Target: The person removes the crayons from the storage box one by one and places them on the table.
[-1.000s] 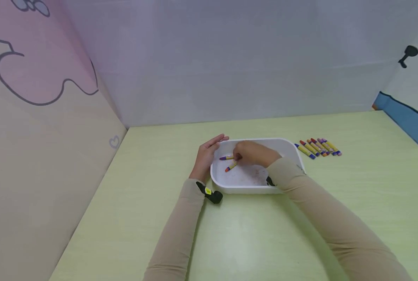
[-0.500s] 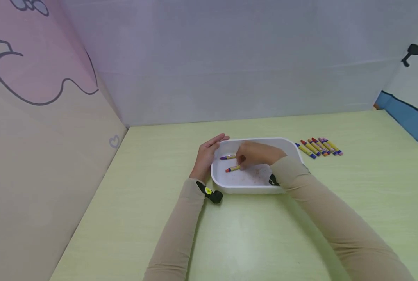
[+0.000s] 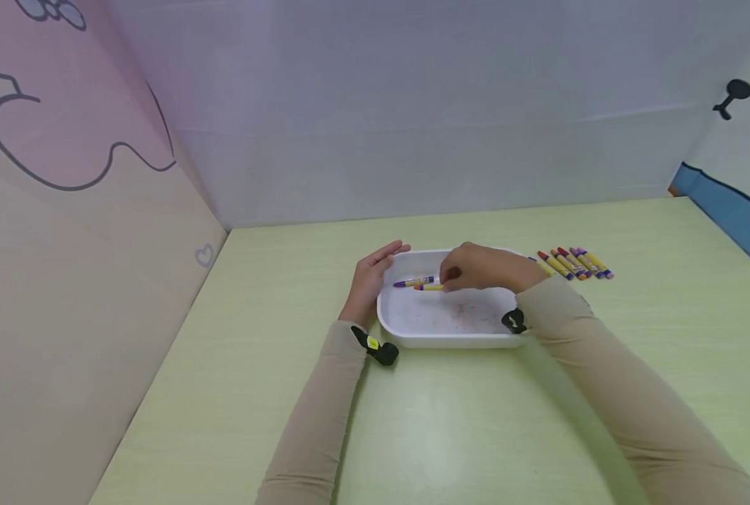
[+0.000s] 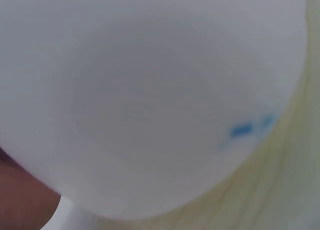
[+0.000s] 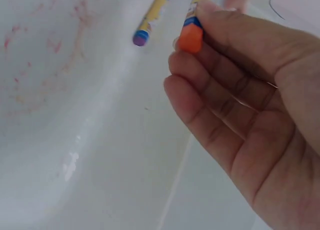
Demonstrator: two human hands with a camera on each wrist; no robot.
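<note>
My right hand [image 3: 485, 268] pinches an orange crayon [image 5: 191, 35] between thumb and fingers, over the far part of a white tray [image 3: 451, 340]. In the right wrist view its orange end points out from the fingertips. Beside it, a purple crayon [image 3: 415, 282] lies in the tray near the left end, its purple end cap showing in the right wrist view. My left hand [image 3: 366, 284] rests against the tray's left wall with its fingers stretched along the rim. The left wrist view is mostly filled by the tray's white wall [image 4: 150, 100].
A row of several crayons [image 3: 573, 263] lies on the light green table [image 3: 413, 435] right of the tray, partly behind my right wrist. Faint red and orange marks stain the tray's floor. A pale wall [image 3: 438, 126] stands at the back.
My right hand has moved right and toward the back of the tray, carrying the orange crayon up alongside the purple one. The left hand has stayed put.
</note>
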